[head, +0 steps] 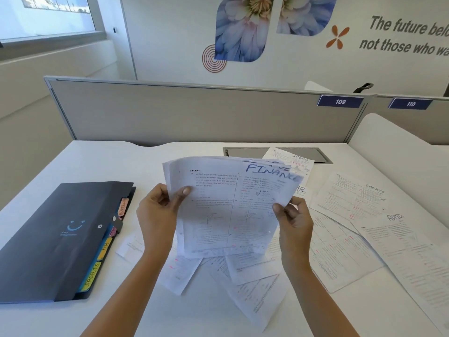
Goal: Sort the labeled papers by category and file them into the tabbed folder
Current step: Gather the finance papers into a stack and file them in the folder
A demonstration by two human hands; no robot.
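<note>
Covering white desk [80, 164]: loose papers [345, 242], closed folder [58, 237].

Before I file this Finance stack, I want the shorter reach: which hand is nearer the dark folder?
Left. The left hand grips the stack beside the folder; the right hand is across the stack, farther away.

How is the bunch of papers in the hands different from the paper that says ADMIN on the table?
The held stack is lifted off the desk, gripped by the left hand and right hand; the ADMIN paper lies flat on it. The held stack is several sheets fanned together; the ADMIN paper looks like a single sheet. The stack's top sheet reads FINANCE in blue; the other reads ADMIN. Both are white printed pages with a handwritten label near the top.
</note>
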